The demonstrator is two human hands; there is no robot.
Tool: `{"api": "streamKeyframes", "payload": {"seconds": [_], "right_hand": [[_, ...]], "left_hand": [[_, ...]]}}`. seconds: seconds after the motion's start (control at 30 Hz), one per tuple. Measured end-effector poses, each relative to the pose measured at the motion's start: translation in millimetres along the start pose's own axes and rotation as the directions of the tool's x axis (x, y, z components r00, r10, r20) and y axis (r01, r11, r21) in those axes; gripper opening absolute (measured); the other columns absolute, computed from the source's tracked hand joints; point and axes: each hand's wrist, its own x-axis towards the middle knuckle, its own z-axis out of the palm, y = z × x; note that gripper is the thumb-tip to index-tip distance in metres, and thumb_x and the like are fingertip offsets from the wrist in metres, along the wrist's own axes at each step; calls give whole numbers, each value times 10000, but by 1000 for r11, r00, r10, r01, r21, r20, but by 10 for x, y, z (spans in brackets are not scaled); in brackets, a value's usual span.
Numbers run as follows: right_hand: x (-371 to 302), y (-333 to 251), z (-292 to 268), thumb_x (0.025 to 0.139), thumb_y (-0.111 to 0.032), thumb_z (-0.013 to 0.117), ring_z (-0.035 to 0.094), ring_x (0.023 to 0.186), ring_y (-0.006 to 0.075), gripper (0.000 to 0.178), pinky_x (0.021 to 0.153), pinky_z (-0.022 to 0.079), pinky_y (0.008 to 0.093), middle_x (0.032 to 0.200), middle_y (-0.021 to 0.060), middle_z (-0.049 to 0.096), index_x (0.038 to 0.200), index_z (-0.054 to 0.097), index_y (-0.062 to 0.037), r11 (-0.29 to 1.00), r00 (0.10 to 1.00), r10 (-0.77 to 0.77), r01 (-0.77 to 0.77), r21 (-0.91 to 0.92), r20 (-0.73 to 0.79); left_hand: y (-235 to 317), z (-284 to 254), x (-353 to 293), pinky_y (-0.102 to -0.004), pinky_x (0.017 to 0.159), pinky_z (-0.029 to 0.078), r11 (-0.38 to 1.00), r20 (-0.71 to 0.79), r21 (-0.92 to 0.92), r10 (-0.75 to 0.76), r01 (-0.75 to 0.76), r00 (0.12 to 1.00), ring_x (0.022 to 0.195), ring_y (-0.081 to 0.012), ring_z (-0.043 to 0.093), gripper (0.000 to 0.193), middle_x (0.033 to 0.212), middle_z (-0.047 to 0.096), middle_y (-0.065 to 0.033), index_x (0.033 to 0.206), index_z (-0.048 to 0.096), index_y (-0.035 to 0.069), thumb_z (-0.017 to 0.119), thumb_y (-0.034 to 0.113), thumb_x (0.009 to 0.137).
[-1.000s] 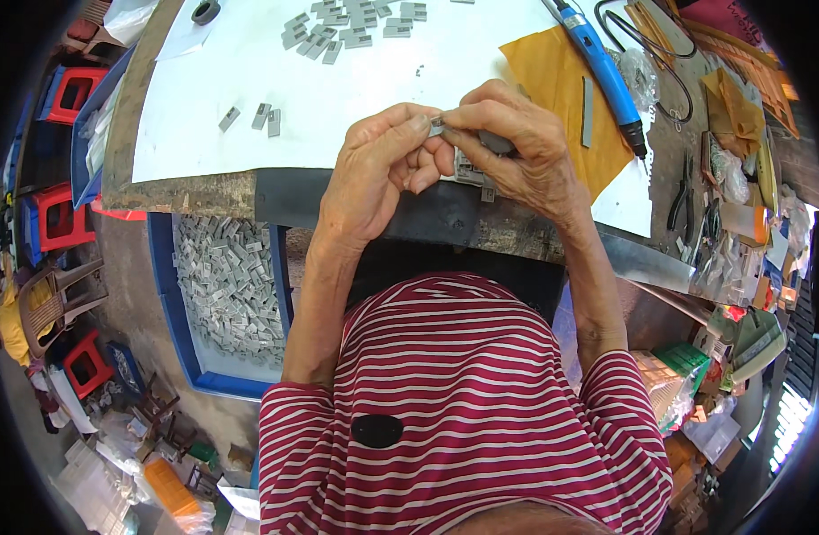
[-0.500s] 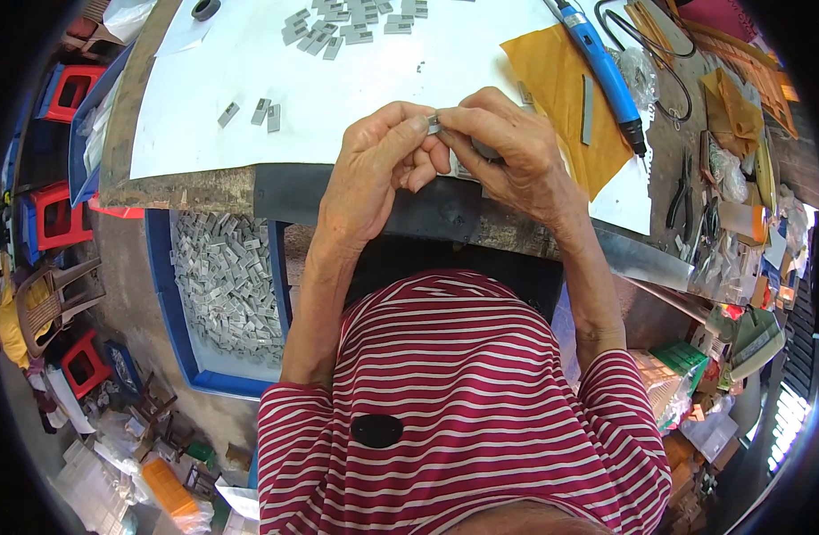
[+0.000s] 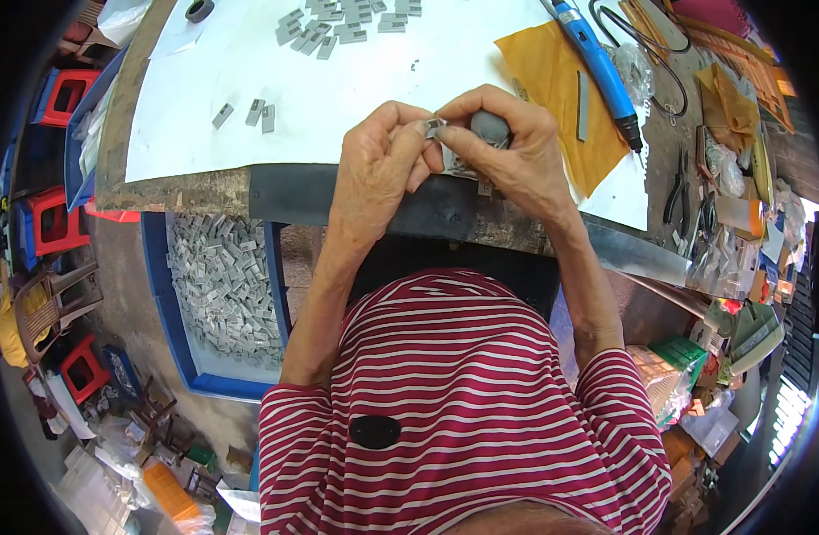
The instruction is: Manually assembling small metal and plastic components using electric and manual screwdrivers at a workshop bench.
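Note:
Both hands meet over the front edge of the white-covered table (image 3: 195, 147). Between their fingertips sits a small grey rectangular block (image 3: 434, 127) with a dark opening in it. My left hand (image 3: 374, 169) pinches its left side with thumb and finger. On the other side, the thumb and forefinger of my right hand (image 3: 525, 156) close on the same block. A dark grey rounded object (image 3: 490, 129) shows between the right thumb and forefinger, partly covered; whether the hand touches it I cannot tell. Three similar grey blocks (image 3: 254, 112) lie to the left, and a cluster (image 3: 347, 20) lies farther back.
A blue pen-shaped power tool (image 3: 597, 67) with a black cord lies right, beside brown paper (image 3: 543, 62) and a grey strip (image 3: 582, 107). Pliers (image 3: 675, 196) rest at the right edge. Below left stands a blue tray (image 3: 164, 294) full of grey blocks. Black tape (image 3: 199, 10) sits far left.
The right hand's fingers have lifted and spread a little, uncovering more of the rounded object. The block between the fingertips has turned and shows its opening more plainly.

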Motion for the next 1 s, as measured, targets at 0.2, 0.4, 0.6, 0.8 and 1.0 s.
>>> {"api": "streamKeyframes", "payload": {"seconds": [0.2,0.4,0.6,0.8,1.0], "right_hand": [[19,4,44,783,-107,636,518,595,54,108,508,417,201,669,7,574,828,609,-13,998,998,44,-42,41,-51],[32,11,82,774,-86,616,508,565,42,81,484,407,195,633,3,564,798,593,-12,986,991,112,-102,129,-73],[41,-7,124,763,-51,600,520,569,39,46,480,414,191,615,4,561,783,586,-11,983,989,81,-59,176,-121],[44,-34,136,748,-30,590,559,573,54,40,505,451,193,594,28,581,754,571,4,963,984,144,-115,244,-103],[54,-65,126,737,-5,563,583,566,79,19,510,474,204,587,43,584,736,562,14,956,980,172,-142,257,-98]], "left_hand": [[-3,35,-15,-156,454,323,996,-12,88,31,-29,999,525,-16,409,149,653,534,-22,918,536,-39,463,91,911],[-34,54,-15,-171,499,373,971,-40,215,112,-101,993,568,-29,456,126,651,530,-13,908,534,-20,453,76,906],[-20,62,-10,-203,537,404,937,-56,329,144,-118,988,591,-58,475,128,651,527,-24,905,532,-10,436,75,907],[-27,43,-16,-199,538,390,951,-23,293,113,-101,993,603,-56,459,133,664,519,-27,912,515,-7,421,86,925],[26,28,-20,-194,496,357,970,6,243,30,-31,1000,560,-51,415,135,670,519,-33,972,463,-4,407,115,945]]}}
